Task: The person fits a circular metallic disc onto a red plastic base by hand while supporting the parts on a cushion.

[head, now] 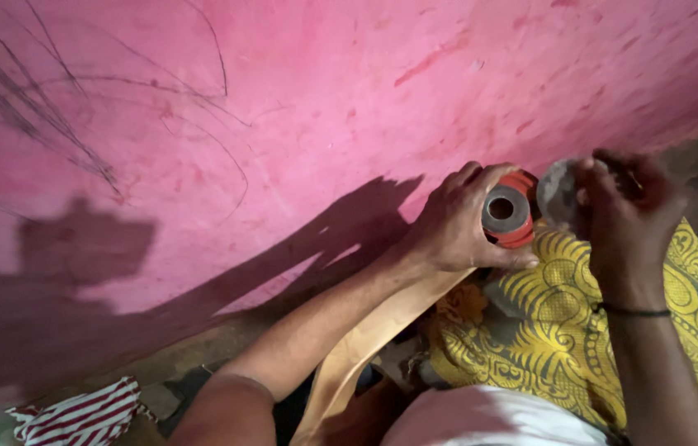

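While hands grip, red spool (511,216), grey-capped.

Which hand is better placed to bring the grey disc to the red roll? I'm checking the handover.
Probably the right hand: it already pinches the grey disc beside the red roll, which the left hand grips.

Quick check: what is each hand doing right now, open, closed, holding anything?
Left hand: closed around a red roll with grey core.
Right hand: closed on a round grey disc.
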